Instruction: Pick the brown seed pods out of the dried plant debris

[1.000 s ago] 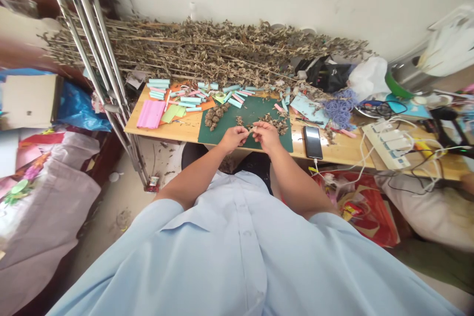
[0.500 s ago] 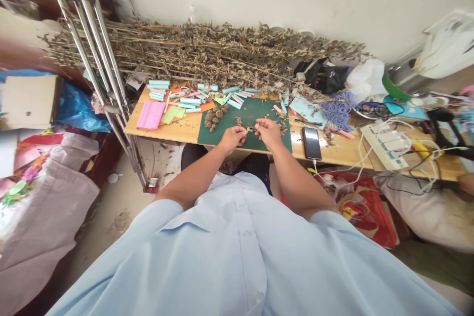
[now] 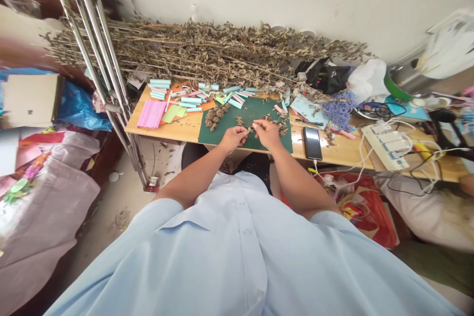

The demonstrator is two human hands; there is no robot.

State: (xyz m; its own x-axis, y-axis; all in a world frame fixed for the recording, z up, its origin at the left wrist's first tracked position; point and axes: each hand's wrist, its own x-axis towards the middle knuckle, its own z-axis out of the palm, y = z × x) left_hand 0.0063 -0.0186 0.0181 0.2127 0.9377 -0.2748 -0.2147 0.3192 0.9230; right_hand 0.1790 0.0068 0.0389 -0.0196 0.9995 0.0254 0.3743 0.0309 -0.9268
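Note:
Over the front of a dark green mat [image 3: 218, 136], my left hand [image 3: 234, 139] pinches a small piece of dried plant [image 3: 250, 130]. Fingertips of my right hand [image 3: 266, 133] are closed at the same piece, just to the right of the left fingers. Its exact shape is too small to make out. Several brown dried balls [image 3: 212, 119] lie in a cluster on the mat, left of my hands. Loose dried leaf crumbs [image 3: 282, 127] lie by my right hand, and a small clump [image 3: 239, 121] sits beyond my left hand.
Dried plant stalks [image 3: 207, 49] are heaped along the wall. Blue paper rolls [image 3: 190, 101] and pink paper [image 3: 151, 114] lie on the wooden table [image 3: 177, 131]. To the right are a phone [image 3: 312, 142], purple yarn [image 3: 338, 108] and a power strip [image 3: 385, 145]. Metal crutches [image 3: 99, 59] stand at left.
My right hand has shifted slightly left, bringing its fingertips closer to my left hand. The left hand stays nearly in place, still pinching. The camera view moved very slightly.

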